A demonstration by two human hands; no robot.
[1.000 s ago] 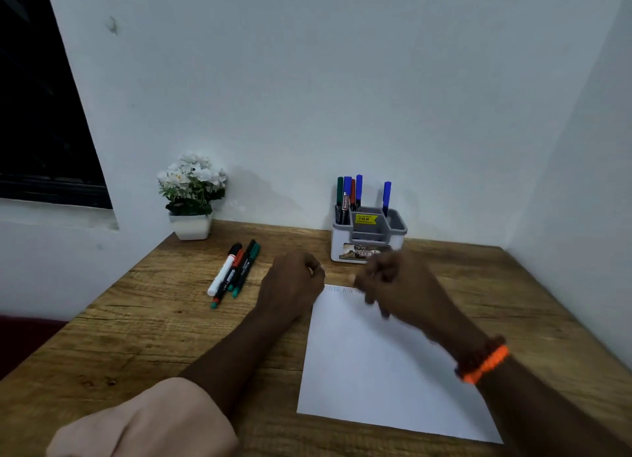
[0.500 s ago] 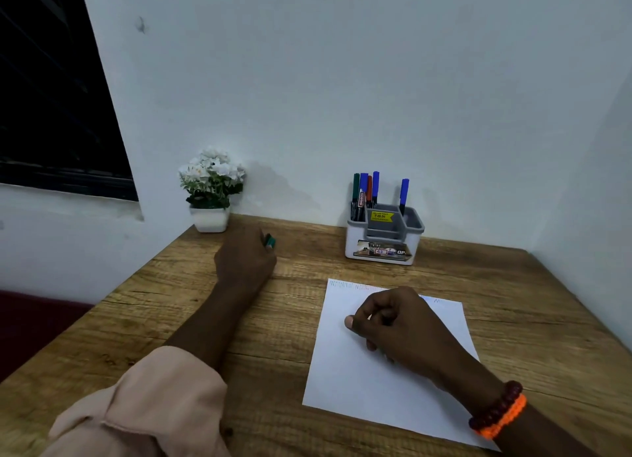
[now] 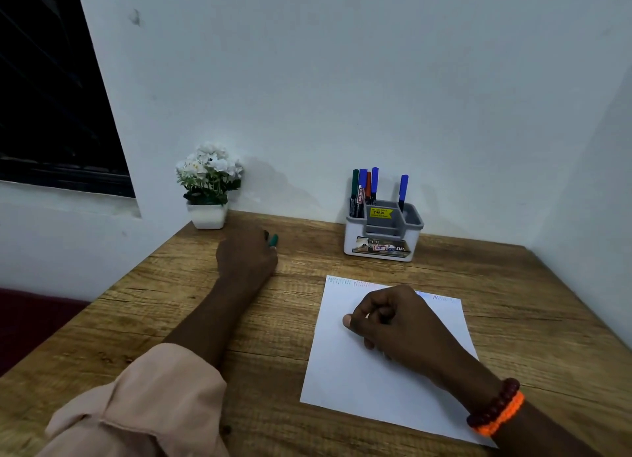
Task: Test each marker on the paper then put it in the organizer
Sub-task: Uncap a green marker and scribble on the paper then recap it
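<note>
Sitting in a walled corner, the desk [image 3: 513, 302] has bare wood between paper [image 3: 359, 371] and organizer [image 3: 379, 237]. Left hand [image 3: 244, 254] covers the loose markers [image 3: 273, 240], only a green tip showing, grip unclear. Right hand [image 3: 393, 319] is a curled fist on the paper, apparently holding nothing.
</note>
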